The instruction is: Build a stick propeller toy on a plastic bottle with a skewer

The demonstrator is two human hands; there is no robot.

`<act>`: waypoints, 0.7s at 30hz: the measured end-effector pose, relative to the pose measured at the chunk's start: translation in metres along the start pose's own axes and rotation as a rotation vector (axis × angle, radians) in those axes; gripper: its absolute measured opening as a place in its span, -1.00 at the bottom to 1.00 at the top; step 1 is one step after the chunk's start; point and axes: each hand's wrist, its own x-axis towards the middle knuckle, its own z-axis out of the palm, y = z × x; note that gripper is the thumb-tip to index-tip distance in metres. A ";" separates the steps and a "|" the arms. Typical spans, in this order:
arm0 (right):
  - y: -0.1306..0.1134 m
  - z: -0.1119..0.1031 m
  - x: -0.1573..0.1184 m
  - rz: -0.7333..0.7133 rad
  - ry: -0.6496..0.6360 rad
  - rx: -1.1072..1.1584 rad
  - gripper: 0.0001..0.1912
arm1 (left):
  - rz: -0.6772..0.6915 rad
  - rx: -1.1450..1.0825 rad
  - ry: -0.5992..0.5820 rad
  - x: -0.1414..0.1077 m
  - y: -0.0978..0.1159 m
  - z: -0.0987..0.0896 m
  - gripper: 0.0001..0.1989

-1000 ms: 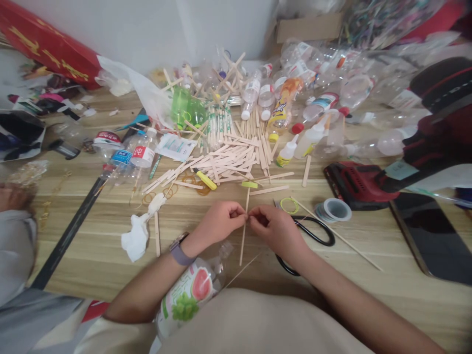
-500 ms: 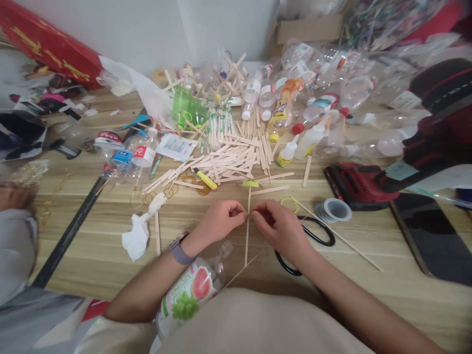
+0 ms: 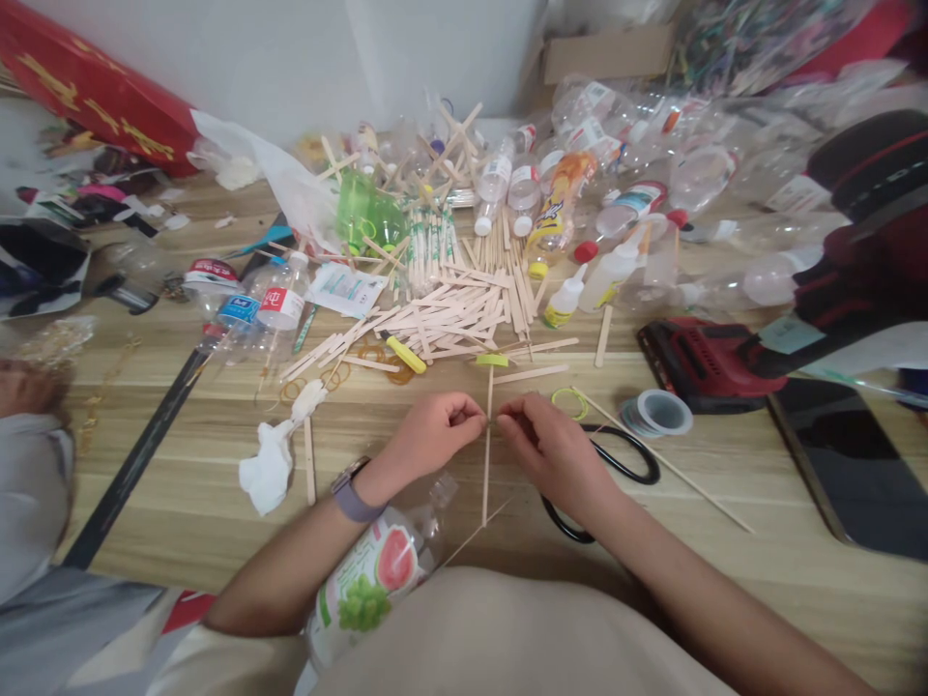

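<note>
My left hand [image 3: 444, 433] and my right hand [image 3: 542, 447] meet with pinched fingertips on either side of a thin wooden stick [image 3: 486, 474]. Something too small to make out is between the fingertips where they reach the stick. A yellow-green piece [image 3: 492, 360] sits at the stick's far end, and another thin stick [image 3: 475, 534] crosses near its close end. Black-handled scissors [image 3: 629, 454] lie partly under my right hand. A large bottle with a fruit label [image 3: 369, 580] lies beneath my left forearm.
Flat wooden sticks [image 3: 456, 314] are heaped ahead, with plastic bottles [image 3: 616, 126] behind. To the right are a ribbon roll [image 3: 663, 413], a red and black power tool [image 3: 710, 362] and a phone [image 3: 852, 464]. Another person's hand [image 3: 25, 387] is at far left.
</note>
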 end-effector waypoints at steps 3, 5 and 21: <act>-0.002 0.000 -0.001 0.005 -0.052 -0.007 -0.89 | 0.001 0.006 -0.002 0.000 0.000 0.000 -0.85; -0.003 0.000 -0.001 0.005 -0.077 -0.012 -0.88 | 0.002 0.006 -0.004 -0.001 0.001 0.000 -0.84; 0.005 -0.011 -0.001 0.136 -0.023 0.236 -0.86 | 0.001 0.070 0.045 0.002 0.000 -0.002 -0.83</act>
